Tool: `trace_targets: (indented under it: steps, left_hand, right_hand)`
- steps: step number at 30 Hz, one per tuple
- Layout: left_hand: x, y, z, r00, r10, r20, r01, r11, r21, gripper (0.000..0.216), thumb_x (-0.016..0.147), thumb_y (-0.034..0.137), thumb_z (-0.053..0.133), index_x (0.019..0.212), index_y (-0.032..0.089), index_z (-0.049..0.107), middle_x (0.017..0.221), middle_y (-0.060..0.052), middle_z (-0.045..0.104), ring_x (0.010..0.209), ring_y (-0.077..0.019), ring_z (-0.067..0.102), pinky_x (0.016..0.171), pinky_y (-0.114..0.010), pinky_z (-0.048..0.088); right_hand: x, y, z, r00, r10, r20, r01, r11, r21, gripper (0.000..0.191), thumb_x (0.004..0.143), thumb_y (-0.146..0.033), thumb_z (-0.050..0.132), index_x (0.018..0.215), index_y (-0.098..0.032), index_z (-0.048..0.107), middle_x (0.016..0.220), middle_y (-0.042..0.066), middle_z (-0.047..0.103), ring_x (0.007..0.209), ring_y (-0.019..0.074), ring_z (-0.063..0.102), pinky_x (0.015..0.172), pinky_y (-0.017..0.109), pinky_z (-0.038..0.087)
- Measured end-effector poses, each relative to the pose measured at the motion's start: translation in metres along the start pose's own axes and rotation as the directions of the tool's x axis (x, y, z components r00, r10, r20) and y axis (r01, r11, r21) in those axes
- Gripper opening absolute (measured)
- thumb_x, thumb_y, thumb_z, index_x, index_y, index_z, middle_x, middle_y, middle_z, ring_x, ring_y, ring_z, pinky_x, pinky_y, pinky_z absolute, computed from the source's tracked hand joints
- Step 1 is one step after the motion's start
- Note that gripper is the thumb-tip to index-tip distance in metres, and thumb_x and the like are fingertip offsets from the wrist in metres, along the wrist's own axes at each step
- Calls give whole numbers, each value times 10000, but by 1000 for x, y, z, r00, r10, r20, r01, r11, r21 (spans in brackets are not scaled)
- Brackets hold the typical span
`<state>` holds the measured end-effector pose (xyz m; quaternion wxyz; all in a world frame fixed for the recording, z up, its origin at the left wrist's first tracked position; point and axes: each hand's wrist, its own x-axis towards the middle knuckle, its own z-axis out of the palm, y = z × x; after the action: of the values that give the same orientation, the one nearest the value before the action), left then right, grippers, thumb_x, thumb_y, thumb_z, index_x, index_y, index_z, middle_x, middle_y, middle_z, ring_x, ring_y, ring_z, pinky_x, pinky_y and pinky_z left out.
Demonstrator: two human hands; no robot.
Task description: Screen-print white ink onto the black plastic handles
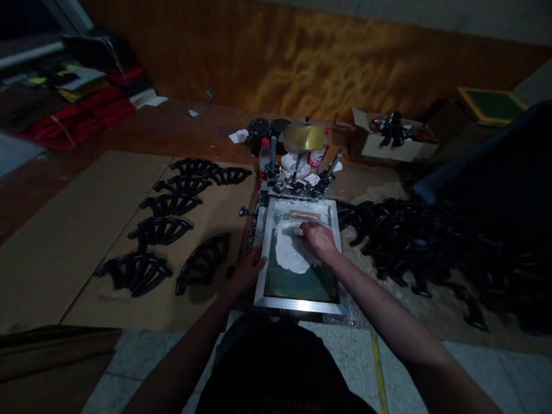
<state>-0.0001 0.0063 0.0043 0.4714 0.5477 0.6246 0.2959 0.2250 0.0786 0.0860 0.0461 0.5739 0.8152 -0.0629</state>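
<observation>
A screen printing frame (302, 306) with a metal rim and green mesh lies in front of me. White ink (290, 253) is spread over the upper middle of its mesh. My right hand (318, 238) is closed on a small pale scraper (297, 231) above the ink; the scraper's lower part is hard to make out. A brown strip, like a squeegee handle (305, 214), lies across the far end of the mesh. My left hand (249, 269) is at the frame's left side, thumb and fingers closed on the rim.
Black fan-shaped plastic parts (160, 232) lie spaced on cardboard (103, 218) at left. A heap of similar black parts (414, 241) fills the right side. Behind the frame stand clamps (297, 185), bottles (264, 154), black tubs (259, 133) and a tape roll (304, 138). An open box (399, 148) sits behind right.
</observation>
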Motion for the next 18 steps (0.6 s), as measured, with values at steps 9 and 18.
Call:
trace_targets:
  steps: [9, 18]
  left_hand:
    - [-4, 3, 3, 998, -65, 1, 65, 998, 10, 540, 897, 408, 495, 1372, 154, 526, 1358, -118, 621, 1198, -257, 614, 1049, -385, 462]
    - [-3, 2, 2, 998, -54, -23, 53, 997, -50, 565, 853, 462, 553, 1301, 118, 572, 1144, -151, 723, 985, -283, 701, 899, -421, 543]
  right_hand:
    - [-55, 4, 14, 832, -551, 62, 549, 834, 44, 177, 876, -111, 531, 994, -163, 652, 1002, 96, 681, 931, 226, 597, 793, 317, 452]
    - [-57, -2, 37, 894, -426, -140, 439, 894, 89, 282, 863, -98, 533, 1117, -147, 644, 1090, 139, 653, 984, 248, 560, 833, 353, 470]
